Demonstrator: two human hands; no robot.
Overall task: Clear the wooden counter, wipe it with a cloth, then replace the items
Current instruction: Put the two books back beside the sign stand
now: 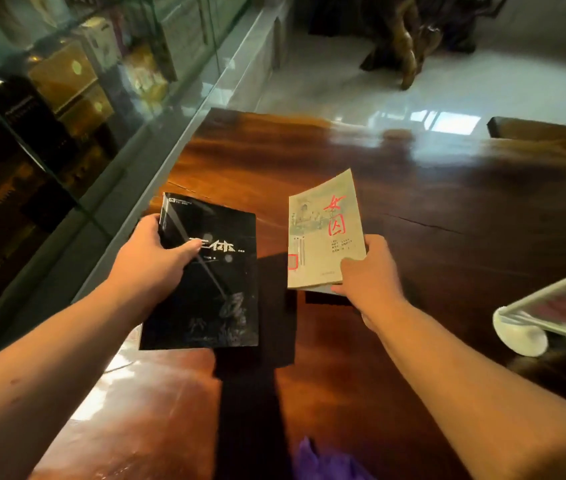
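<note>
My left hand grips the black book by its spine edge, thumb across the cover. My right hand pinches the beige book at its lower corner. Both hang above the wooden counter. Right of my fingers, a white tray holds something reddish, blurred.

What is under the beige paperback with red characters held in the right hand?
Beneath the beige paperback in the right hand lies the dark polished wooden counter, with the book's shadow near its lower edge. The counter patch directly behind the cover is hidden.
</note>
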